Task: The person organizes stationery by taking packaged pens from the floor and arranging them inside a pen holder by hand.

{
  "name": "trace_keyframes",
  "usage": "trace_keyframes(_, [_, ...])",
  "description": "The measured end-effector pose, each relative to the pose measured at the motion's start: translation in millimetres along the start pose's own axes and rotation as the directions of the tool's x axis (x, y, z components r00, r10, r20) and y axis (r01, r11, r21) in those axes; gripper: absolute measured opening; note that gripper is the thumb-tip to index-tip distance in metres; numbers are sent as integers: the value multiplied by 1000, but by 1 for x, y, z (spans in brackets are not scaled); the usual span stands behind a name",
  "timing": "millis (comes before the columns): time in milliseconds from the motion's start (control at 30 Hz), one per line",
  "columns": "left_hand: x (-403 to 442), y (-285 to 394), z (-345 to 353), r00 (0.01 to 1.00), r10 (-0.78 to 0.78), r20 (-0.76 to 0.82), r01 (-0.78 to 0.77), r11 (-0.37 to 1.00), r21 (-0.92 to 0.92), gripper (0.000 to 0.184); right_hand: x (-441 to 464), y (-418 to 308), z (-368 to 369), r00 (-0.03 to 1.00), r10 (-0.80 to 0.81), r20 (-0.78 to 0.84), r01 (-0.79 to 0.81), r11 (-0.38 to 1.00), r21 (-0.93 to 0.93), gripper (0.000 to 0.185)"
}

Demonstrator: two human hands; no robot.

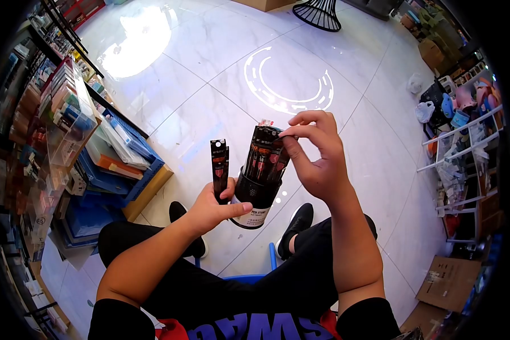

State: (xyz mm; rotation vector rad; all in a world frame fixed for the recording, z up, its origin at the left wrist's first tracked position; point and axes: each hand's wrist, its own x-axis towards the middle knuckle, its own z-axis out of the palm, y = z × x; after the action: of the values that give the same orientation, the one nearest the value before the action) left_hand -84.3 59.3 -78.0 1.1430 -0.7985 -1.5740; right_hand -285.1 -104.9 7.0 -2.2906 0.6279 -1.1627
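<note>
My left hand (pixel 212 207) is wrapped around the lower part of a black mesh pen stand (pixel 254 195), which has a white label reading "PEN STAND" and tilts slightly. Between its fingers the same hand also grips a few slim black packets (pixel 219 164) with orange and red print, beside the stand. More black packets (pixel 264 156) of the same look are packed upright in the stand, rising well above its rim. At their top right corner, my right hand (pixel 318 153) pinches the upper end of one packet between thumb and forefinger. The packets' contents are hidden.
I sit with my knees apart above a pale tiled floor (pixel 209 107). At left stands a shelf with blue folders (pixel 99 184) and stationery. To the right are a white rack (pixel 462 147) with bagged goods and a cardboard box (pixel 449 281).
</note>
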Motion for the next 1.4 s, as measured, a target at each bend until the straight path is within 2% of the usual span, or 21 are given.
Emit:
trace_keyframes(133, [-1, 2, 0, 1000, -1, -2, 1, 1000, -6, 53, -2, -8, 2, 994, 17, 105, -12, 999, -46, 6])
trace_keyframes(167, [-1, 2, 0, 1000, -4, -4, 4, 1000, -9, 53, -3, -8, 2, 987, 65, 150, -59, 997, -42, 6])
trace_keyframes(367, [-1, 2, 1, 1000, 10, -4, -10, 1000, -3, 52, -1, -9, -1, 963, 96, 251, -88, 995, -41, 10])
trace_keyframes(467, [-2, 7, 6, 1000, 2, -1, -2, 1000, 29, 52, -2, -8, -3, 974, 78, 213, -64, 995, -74, 18])
trace_keyframes(567, [1, 4, 8, 997, 66, 50, -71, 993, 98, 54, 2, -18, -1, 991, 49, 124, -34, 992, -120, 29])
trace_keyframes(600, [1, 5, 10, 997, 64, 46, -71, 984, 163, 54, 2, -22, -2, 989, -13, 147, 41, 980, -192, 42])
trace_keyframes(667, [-3, 10, 15, 997, 61, 40, -70, 954, 290, 56, 1, -24, 3, 975, -86, 206, 134, 963, -234, 49])
trace_keyframes(700, [-6, 21, 18, 997, -80, 15, 71, 938, 339, 58, -2, -25, 6, 970, -91, 227, 153, 950, -273, 50])
trace_keyframes(800, [-6, 13, 20, 998, -35, 58, 12, 934, 358, 60, -5, -25, 10, 945, -119, 306, 200, 947, -249, 30])
trace_keyframes(900, [-4, 3, 17, 997, -22, 69, -3, 939, 344, 60, -6, -23, 13, 945, -101, 311, 168, 966, -197, 21])
trace_keyframes(1000, [-3, 3, 15, 996, -37, 83, 6, 937, 349, 60, -3, -20, 9, 972, -47, 231, 91, 979, -183, 18])
trace_keyframes(1067, [-3, 3, 17, 995, -36, 91, 8, 954, 298, 59, 1, -17, 4, 995, 12, 95, -6, 998, -66, 15])
trace_keyframes(1100, [-4, 4, 20, 995, -29, 92, 6, 971, 238, 58, -2, -12, 4, 988, 151, 21, -152, 975, 162, 14])
trace_keyframes(1133, [-4, 4, 21, 996, -22, 92, 5, 984, 175, 57, -4, -7, 4, 955, 298, -18, -267, 881, 389, 13])
trace_keyframes(1200, [0, -1, 18, 993, 43, 109, -57, 991, 124, 56, 0, -2, -5, 938, 344, -52, -216, 692, 689, 14])
trace_keyframes(1233, [1, -2, 17, 990, 76, 116, -87, 991, 98, 55, 2, 1, -12, 932, 354, -82, -208, 704, 679, 15])
trace_keyframes(1333, [-3, 7, 14, 997, -76, 22, 76, 997, 24, 54, 6, 3, -22, 877, 454, -160, -213, 663, 718, 11])
trace_keyframes(1367, [-2, 1, 11, 1000, -7, 8, 7, 999, 41, 53, 6, 4, -23, 878, 445, -176, -214, 694, 688, 10])
trace_keyframes(1400, [-1, 0, 8, 1000, -17, 12, 16, 1000, 23, 54, 5, 6, -23, 880, 435, -191, -214, 723, 657, 9])
